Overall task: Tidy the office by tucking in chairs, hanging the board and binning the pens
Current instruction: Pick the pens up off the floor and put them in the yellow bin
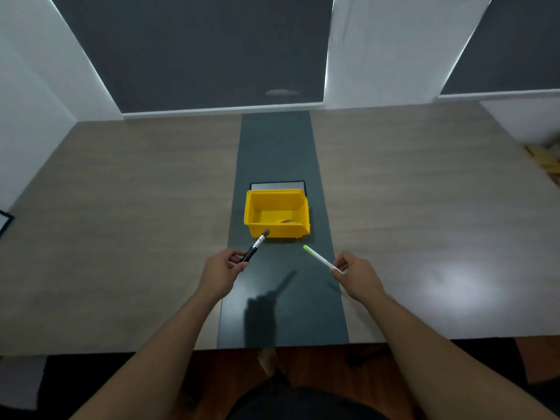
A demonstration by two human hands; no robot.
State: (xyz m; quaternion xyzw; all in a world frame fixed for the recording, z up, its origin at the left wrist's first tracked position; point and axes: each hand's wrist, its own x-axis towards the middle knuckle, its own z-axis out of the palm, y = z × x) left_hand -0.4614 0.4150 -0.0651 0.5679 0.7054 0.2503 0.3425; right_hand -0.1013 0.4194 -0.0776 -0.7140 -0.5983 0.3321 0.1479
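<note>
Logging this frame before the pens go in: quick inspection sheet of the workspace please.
Surface: wood-look table with a dark centre strip.
Job's things: yellow bin on the strip, open, with one small brownish item inside; black pen and green-tipped white pen, both held short of the bin.
Clutter: white black-framed board lying flat behind the bin; another framed edge at far left.
Grippers: left hand holds the black pen, right hand holds the green-tipped pen, both tips pointing at the bin.
Cables: nothing seen.
Surroundings: dark window blinds, white walls; blurred yellowish objects at far right.
</note>
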